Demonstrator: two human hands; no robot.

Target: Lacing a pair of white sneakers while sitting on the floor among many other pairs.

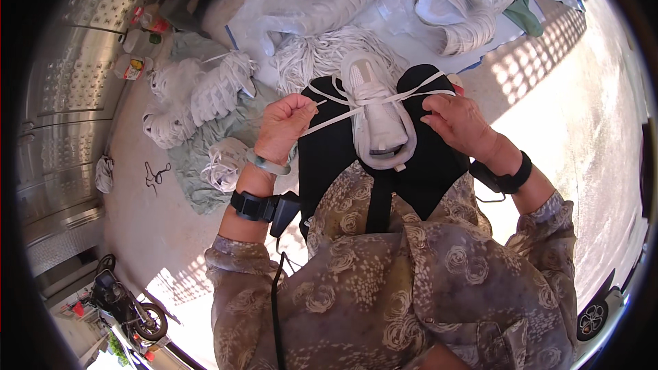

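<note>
A white shoe upper (375,106) lies on my black-clad lap, toe pointing away from me. Flat white laces (329,118) cross over it and run out to both sides. My left hand (284,123) is closed on the lace end at the left of the shoe and pulls it taut. On the right, my right hand (458,118) pinches the other lace end between thumb and fingers. Both wrists wear black bands, and the left also has a pale green bangle (266,163).
Piles of white shoe uppers (449,0) and a heap of white laces (312,55) lie on a plastic sheet ahead. More bundles (205,92) rest on green cloth at left. Bottles (137,44), scissors (156,175), a metal door (75,75) and a scooter (127,308) are to the left.
</note>
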